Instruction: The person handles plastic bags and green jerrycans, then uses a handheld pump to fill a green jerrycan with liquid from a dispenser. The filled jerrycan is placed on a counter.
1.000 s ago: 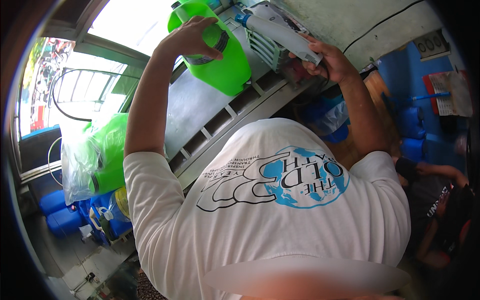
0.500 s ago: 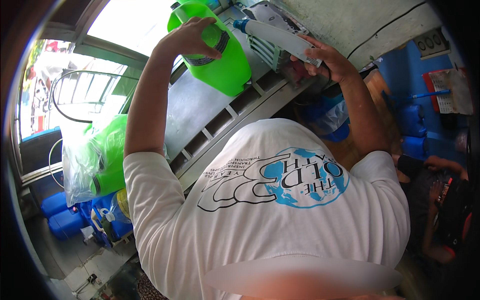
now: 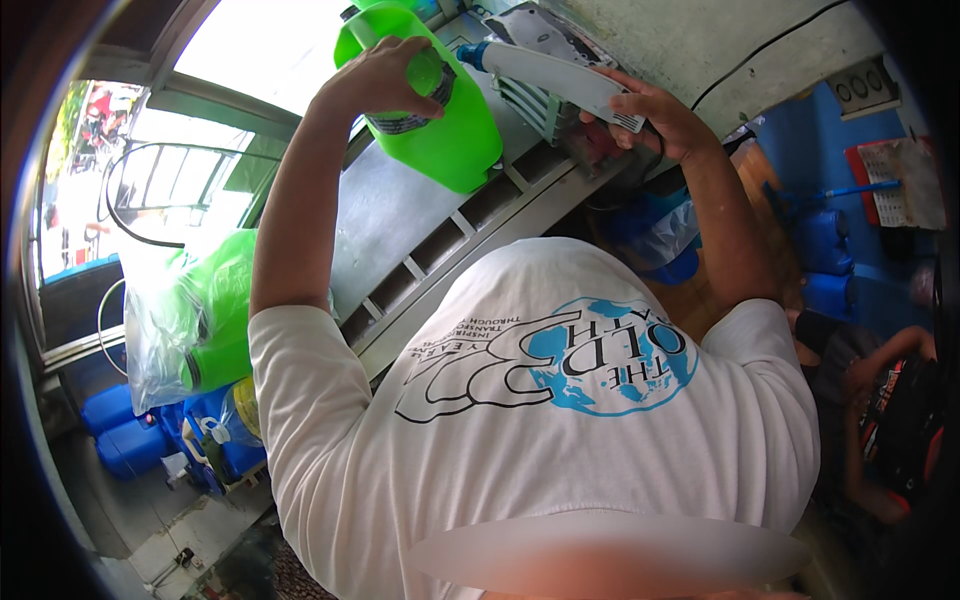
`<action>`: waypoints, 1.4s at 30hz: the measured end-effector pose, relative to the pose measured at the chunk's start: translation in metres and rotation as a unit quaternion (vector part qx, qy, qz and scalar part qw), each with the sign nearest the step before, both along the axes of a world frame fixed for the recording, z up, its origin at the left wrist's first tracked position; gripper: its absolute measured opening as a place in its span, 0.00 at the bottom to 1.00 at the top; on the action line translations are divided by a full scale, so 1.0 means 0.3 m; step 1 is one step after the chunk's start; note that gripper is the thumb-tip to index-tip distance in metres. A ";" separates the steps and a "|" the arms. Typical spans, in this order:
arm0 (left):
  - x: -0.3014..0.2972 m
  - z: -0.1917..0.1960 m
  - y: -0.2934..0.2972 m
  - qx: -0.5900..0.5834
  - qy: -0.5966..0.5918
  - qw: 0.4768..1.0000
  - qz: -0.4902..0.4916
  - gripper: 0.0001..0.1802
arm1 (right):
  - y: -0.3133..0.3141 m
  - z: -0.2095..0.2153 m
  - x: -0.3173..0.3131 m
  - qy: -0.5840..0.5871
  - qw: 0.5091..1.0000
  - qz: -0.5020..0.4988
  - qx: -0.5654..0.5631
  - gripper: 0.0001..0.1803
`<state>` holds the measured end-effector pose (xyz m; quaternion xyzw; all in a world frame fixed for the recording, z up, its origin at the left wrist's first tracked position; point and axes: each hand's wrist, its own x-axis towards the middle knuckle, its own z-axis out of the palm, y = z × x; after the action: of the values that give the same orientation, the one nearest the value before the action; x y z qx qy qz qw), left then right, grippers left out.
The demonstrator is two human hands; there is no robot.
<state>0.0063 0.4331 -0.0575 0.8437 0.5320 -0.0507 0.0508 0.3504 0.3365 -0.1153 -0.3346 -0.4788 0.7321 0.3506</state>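
Note:
My left hand point(image 3: 385, 80) is closed around the upper part of a bright green plastic jug point(image 3: 440, 145), which leans on a metal counter. Between thumb and fingers shows a round green cap point(image 3: 425, 72), with a dark printed band point(image 3: 445, 90) beside it. In my right hand point(image 3: 655, 115) is a long white handheld blower point(image 3: 560, 80), like a slim heat gun, with a blue tip and a dark cord at its rear. The blue tip points at the cap side of the jug, a short gap away. My right fingers wrap the blower's rear end.
The metal counter point(image 3: 375, 235) has slots along its near edge, and a pale green rack point(image 3: 530, 105) stands behind the blower. Bagged green jugs point(image 3: 215, 310) and blue containers point(image 3: 135, 445) are at left. Another person point(image 3: 885, 400) is at right, below a blue wall with a socket point(image 3: 862, 88).
The blower's blue tip has shifted slightly left and down toward the jug. Both my hands stay nearly in place. The other person's arm at right has moved.

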 end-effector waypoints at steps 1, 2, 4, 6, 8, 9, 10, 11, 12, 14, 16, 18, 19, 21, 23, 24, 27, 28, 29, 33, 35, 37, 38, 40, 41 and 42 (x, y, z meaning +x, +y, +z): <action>0.000 -0.001 -0.002 -0.006 -0.011 1.000 0.002 0.59 | 0.001 0.000 0.000 -0.002 1.000 0.001 0.001 0.45; 0.000 -0.002 -0.005 -0.016 -0.009 1.000 0.010 0.60 | 0.001 0.000 0.000 -0.003 1.000 0.004 0.001 0.45; 0.001 -0.004 -0.010 -0.012 -0.007 1.000 0.013 0.59 | 0.001 0.000 -0.001 -0.008 1.000 0.006 0.004 0.45; 0.003 -0.007 -0.014 0.013 0.002 1.000 0.003 0.58 | 0.000 0.001 -0.002 -0.015 1.000 0.004 0.009 0.44; 0.005 -0.009 -0.015 0.014 -0.003 1.000 0.007 0.58 | -0.003 0.003 -0.004 -0.036 0.999 -0.006 0.020 0.43; 0.006 -0.011 -0.014 0.017 0.006 1.000 0.007 0.57 | -0.004 0.004 -0.004 -0.046 0.999 -0.011 0.025 0.43; 0.007 -0.012 -0.013 0.014 -0.002 1.000 0.009 0.57 | -0.005 0.005 -0.005 -0.046 0.999 -0.012 0.025 0.43; 0.008 -0.013 -0.011 0.014 -0.002 1.000 0.010 0.57 | -0.007 0.006 -0.005 -0.046 0.999 -0.014 0.025 0.43; 0.009 -0.014 -0.009 0.013 0.005 1.000 0.010 0.56 | -0.007 0.007 -0.005 -0.046 0.999 -0.014 0.025 0.42; 0.011 -0.014 -0.004 0.009 0.004 1.000 0.011 0.56 | -0.007 0.007 -0.005 -0.049 0.998 -0.012 0.029 0.42; 0.012 -0.013 0.000 0.006 0.002 1.000 0.011 0.55 | -0.005 0.004 -0.004 -0.050 0.998 -0.011 0.031 0.42; 0.013 -0.010 0.001 0.005 -0.003 1.000 0.013 0.54 | -0.001 0.000 -0.001 -0.048 0.998 -0.013 0.031 0.42; 0.013 -0.008 0.001 0.003 -0.009 1.000 0.012 0.54 | 0.000 -0.002 0.000 -0.045 0.998 -0.012 0.030 0.42; 0.015 -0.003 -0.001 -0.005 -0.004 1.000 0.016 0.53 | 0.003 -0.008 0.003 -0.043 0.999 -0.007 0.025 0.42; 0.019 0.001 -0.003 -0.016 -0.006 1.000 0.016 0.53 | 0.005 -0.012 0.005 -0.036 0.999 0.004 0.025 0.44; 0.022 0.003 -0.004 -0.023 -0.003 1.000 0.017 0.53 | 0.005 -0.015 0.005 -0.034 0.999 0.000 0.024 0.44; 0.031 0.003 -0.008 -0.015 -0.003 1.000 0.012 0.53 | 0.004 -0.021 0.005 -0.036 0.999 -0.009 0.025 0.43; 0.033 0.002 -0.009 -0.009 -0.007 1.000 0.012 0.53 | 0.004 -0.023 0.005 -0.038 0.999 -0.014 0.027 0.43; 0.034 0.001 -0.010 -0.005 -0.011 1.000 0.012 0.53 | 0.003 -0.025 0.006 -0.041 0.999 -0.012 0.029 0.43; 0.030 -0.008 -0.012 0.000 -0.014 1.000 0.018 0.54 | 0.001 -0.030 0.011 -0.049 0.998 -0.012 0.027 0.43; 0.025 -0.013 -0.012 0.003 -0.024 1.000 0.016 0.53 | -0.001 -0.032 0.014 -0.043 0.999 -0.006 0.026 0.44; 0.019 -0.018 -0.010 0.007 -0.032 0.999 0.014 0.53 | -0.002 -0.032 0.016 -0.039 0.999 0.002 0.028 0.44; 0.016 -0.021 -0.009 0.008 -0.035 0.999 0.014 0.53 | -0.003 -0.031 0.017 -0.039 0.999 0.008 0.030 0.44; 0.009 -0.024 -0.009 0.010 -0.041 0.999 0.012 0.53 | -0.004 -0.030 0.017 -0.037 0.999 0.017 0.031 0.44; 0.004 -0.024 -0.009 0.011 -0.043 0.999 0.011 0.54 | -0.004 -0.029 0.016 -0.035 0.999 0.019 0.029 0.44; -0.001 -0.025 -0.010 0.013 -0.044 0.999 0.010 0.54 | -0.004 -0.028 0.016 -0.034 0.999 0.021 0.028 0.44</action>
<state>0.0061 0.4301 -0.0649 0.8404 0.5382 -0.0062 0.0632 0.3550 0.3352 -0.1237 -0.3390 -0.5176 0.7140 0.3277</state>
